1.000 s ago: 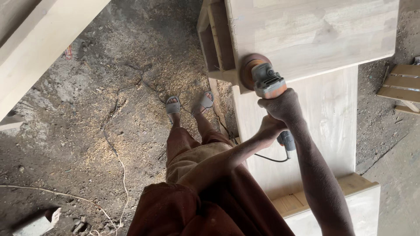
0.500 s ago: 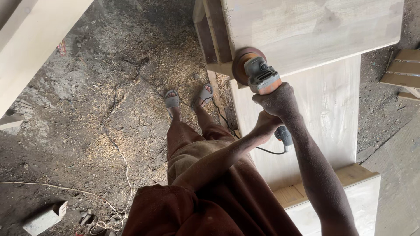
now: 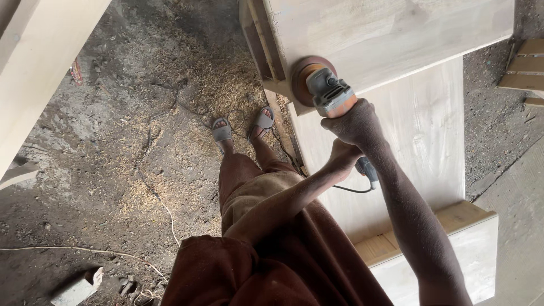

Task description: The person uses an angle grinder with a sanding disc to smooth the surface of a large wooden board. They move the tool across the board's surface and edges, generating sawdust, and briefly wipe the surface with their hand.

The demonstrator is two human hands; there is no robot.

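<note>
I hold an angle grinder (image 3: 331,96) with a round brown sanding disc (image 3: 300,76) against the near corner of a pale wooden panel (image 3: 396,34). My right hand (image 3: 357,122) grips the front of its grey and orange body. My left hand (image 3: 343,156) is closed around the rear handle, where the black cord leaves. The disc lies on the panel's edge, beside the open wooden frame (image 3: 263,39) underneath. Both hands and forearms are coated in fine dust.
A long pale board (image 3: 419,147) runs below the panel, with a wooden box end (image 3: 453,249) near me. My sandalled feet (image 3: 241,127) stand on a dirt floor strewn with sawdust and thin cables (image 3: 153,187). A slatted piece (image 3: 524,71) lies right, a beam (image 3: 34,73) left.
The grinder and both hands have slid left and slightly up along the panel's corner. The view has shifted a little, so the feet and floor sit lower left.
</note>
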